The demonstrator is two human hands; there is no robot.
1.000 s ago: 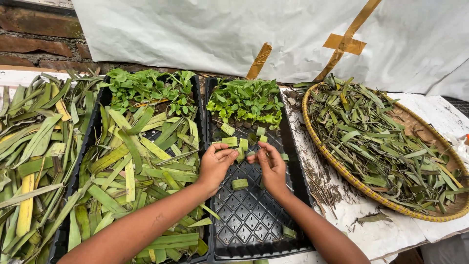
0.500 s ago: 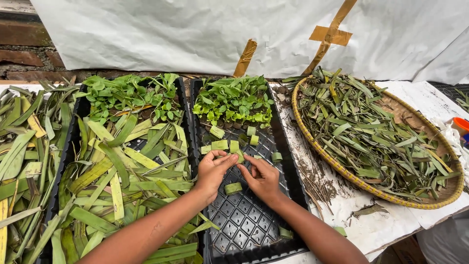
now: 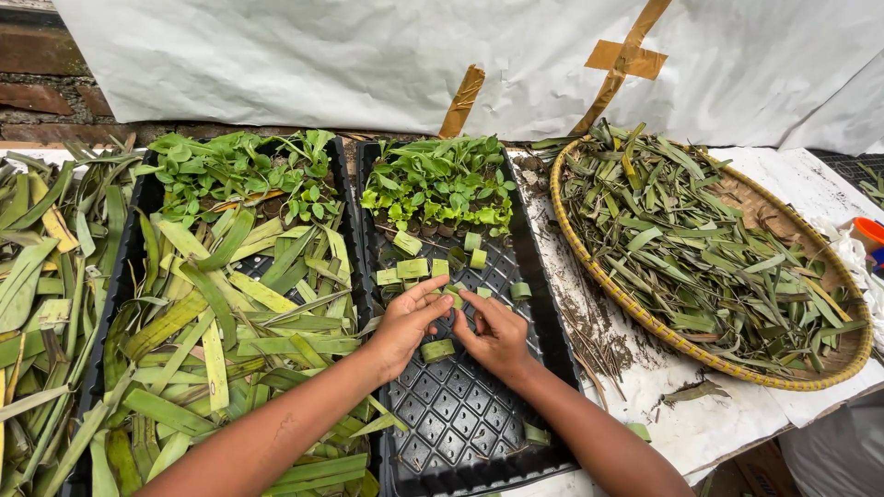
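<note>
The small folded green leaf piece (image 3: 452, 296) between the fingertips is mostly hidden, so its shape cannot be told. The left hand (image 3: 405, 324) and right hand (image 3: 497, 338) cover cells of the black plastic seedling tray (image 3: 460, 414). The orange object (image 3: 870, 232) at far right is cut off.

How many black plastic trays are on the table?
2. The left tray holds long leaf strips and seedlings; the right tray holds seedlings and small leaf rings, under both hands. More may be hidden under the leaves at far left.
</note>
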